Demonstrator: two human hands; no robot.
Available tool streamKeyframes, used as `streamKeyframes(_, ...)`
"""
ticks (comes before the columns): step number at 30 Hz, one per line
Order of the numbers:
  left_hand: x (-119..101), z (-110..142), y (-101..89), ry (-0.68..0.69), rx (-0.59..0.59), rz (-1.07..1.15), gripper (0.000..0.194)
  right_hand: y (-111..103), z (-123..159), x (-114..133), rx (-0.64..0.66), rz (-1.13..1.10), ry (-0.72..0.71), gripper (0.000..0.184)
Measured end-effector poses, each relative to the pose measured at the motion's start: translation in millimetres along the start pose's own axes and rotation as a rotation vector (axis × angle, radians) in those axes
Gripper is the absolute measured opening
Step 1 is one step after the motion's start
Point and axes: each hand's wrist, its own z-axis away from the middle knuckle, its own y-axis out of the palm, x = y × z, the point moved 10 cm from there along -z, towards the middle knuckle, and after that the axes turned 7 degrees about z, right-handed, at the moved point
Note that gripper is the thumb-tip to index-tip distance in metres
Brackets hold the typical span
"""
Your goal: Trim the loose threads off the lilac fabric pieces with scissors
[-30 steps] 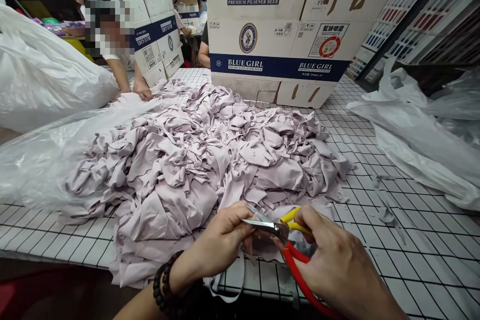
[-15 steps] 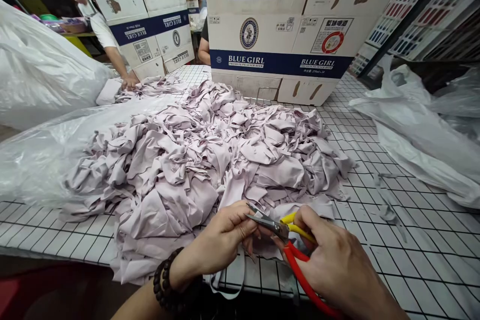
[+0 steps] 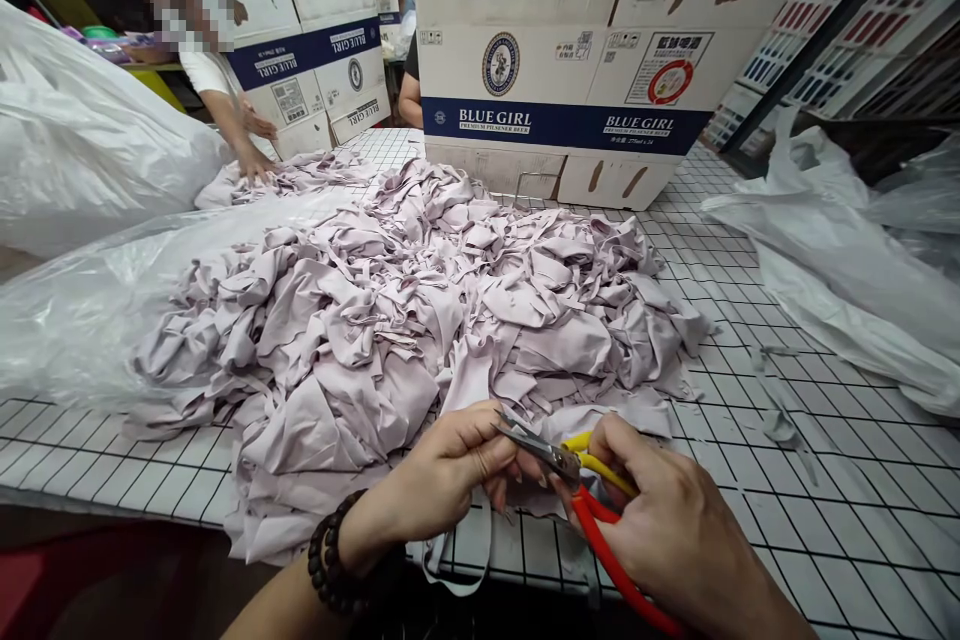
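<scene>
At twelve o'clock we see a dim room behind the grid-patterned worktop (image 3: 757, 460). Pale racks (image 3: 832, 10) slope at two o'clock, and a red seat-like shape (image 3: 45, 580) sits at eight o'clock.

The camera sat on the person's head and looked forward and down, over the near edge of the surface (image 3: 847, 490). The left hand (image 3: 442, 470) and the right hand (image 3: 664, 510) were close to it, low in the view. The pile of cloth (image 3: 420, 290) was a bit farther off, and the big box (image 3: 551, 50) stood behind that, with the room reaching back past it.
</scene>
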Motion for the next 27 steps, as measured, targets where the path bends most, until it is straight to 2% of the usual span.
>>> streamKeyframes(5,1.8,-0.1,-0.8,-0.04,0.001,0.033,0.036,-4.0,-1.5,2.1,-0.008,-0.02,-0.026,0.037)
streamKeyframes(10,4.0,-0.5,-0.9,-0.089,0.002,0.052,0.04,3.6,-1.7,-2.3,0.008,-0.09,-0.013,0.036)
streamKeyframes(13,1.0,-0.2,-2.6,-0.084,-0.004,0.019,0.039,21.6,0.0,-19.4,0.131,-0.307,0.115,0.042)
streamKeyframes(15,-2.7,-0.6,-4.0,-0.063,-0.012,0.004,0.038,37.9,5.5,-34.1,0.25,-0.583,0.277,0.043)
streamKeyframes(17,-4.8,-1.5,-4.8,-0.048,-0.016,0.002,0.038,49.8,12.0,-43.0,0.301,-0.865,0.414,0.041)
streamKeyframes(19,-4.5,-3.0,-4.7,-0.041,-0.014,0.01,0.038,61.8,16.5,-44.8,0.313,-1.023,0.479,0.039)
streamKeyframes(21,-2.6,-4.5,-4.5,-0.039,-0.012,0.017,0.038,79.0,19.2,-43.2,0.308,-1.063,0.512,0.046)
streamKeyframes(24,-0.4,-4.2,-4.5,-0.035,-0.003,0.008,0.038,102.8,16.4,-39.6,0.221,-1.077,0.566,0.052)
streamKeyframes(26,-5.7,-1.0,-8.8,0.018,-0.038,-0.053,0.039,106.7,10.5,-33.6,0.167,-1.119,0.59,0.048)
streamKeyframes(27,-11.0,1.7,-14.4,0.064,-0.097,-0.117,0.036,103.6,7.1,-27.9,0.165,-1.156,0.589,0.046)
